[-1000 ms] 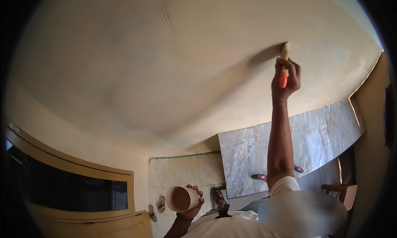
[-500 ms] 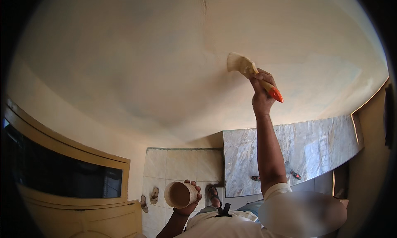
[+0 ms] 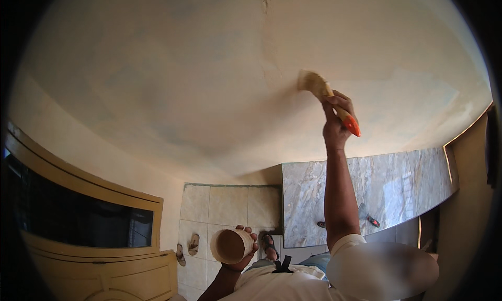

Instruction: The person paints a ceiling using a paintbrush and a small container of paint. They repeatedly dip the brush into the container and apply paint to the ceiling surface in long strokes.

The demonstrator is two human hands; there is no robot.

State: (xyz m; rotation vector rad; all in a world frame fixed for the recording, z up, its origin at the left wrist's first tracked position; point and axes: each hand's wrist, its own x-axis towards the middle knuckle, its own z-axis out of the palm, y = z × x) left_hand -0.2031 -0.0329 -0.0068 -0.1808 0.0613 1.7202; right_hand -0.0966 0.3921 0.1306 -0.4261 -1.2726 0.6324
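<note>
My right hand (image 3: 339, 118), at the end of an outstretched arm, is closed around a paintbrush (image 3: 345, 118) with a wooden handle and an orange tip. Its wide pale bristles press on the cream wall (image 3: 209, 81) and look slightly smeared by motion. Low in front of my body, my left hand (image 3: 246, 254) grips a round, pale paint container (image 3: 241, 253) from its right side. The container's mouth faces up, and brownish paint or a brown inside shows in it. A rough vertical crack line runs down the wall above the brush.
At lower right is a grey marble counter (image 3: 303, 212) with a pair of dark sandals on it. A yellow-brown door with a dark glass panel (image 3: 78, 207) stands at left. Brown slippers (image 3: 194, 244) lie on the tiled floor (image 3: 194, 207); my sandalled foot (image 3: 269, 246) is beside the counter.
The paintbrush and my right hand have moved a little to the right and down along the wall. The left hand still holds the container in nearly the same place.
</note>
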